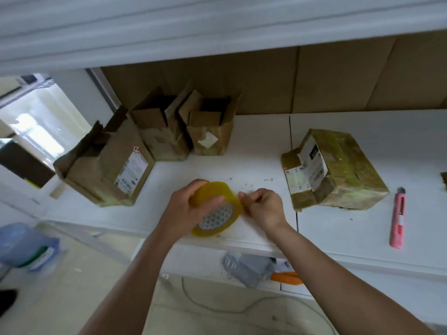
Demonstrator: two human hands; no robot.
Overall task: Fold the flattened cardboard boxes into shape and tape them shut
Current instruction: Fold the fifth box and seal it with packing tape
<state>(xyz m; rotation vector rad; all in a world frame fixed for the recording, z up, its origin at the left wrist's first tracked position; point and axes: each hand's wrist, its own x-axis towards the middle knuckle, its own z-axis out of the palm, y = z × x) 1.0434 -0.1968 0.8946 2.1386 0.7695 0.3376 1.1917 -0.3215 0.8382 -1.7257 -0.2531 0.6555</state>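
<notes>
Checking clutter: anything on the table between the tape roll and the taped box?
Head view: only the right hand, pinching at the tape roll; otherwise bare table up to the taped box.

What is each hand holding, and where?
Left hand grips the tape roll round its outer face. Right hand pinches at the roll's edge, likely the tape end.

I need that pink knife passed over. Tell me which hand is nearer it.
Right. The right hand picks at the tape roll's edge, left of the knife; the left hand grips the roll, farther left.
</notes>
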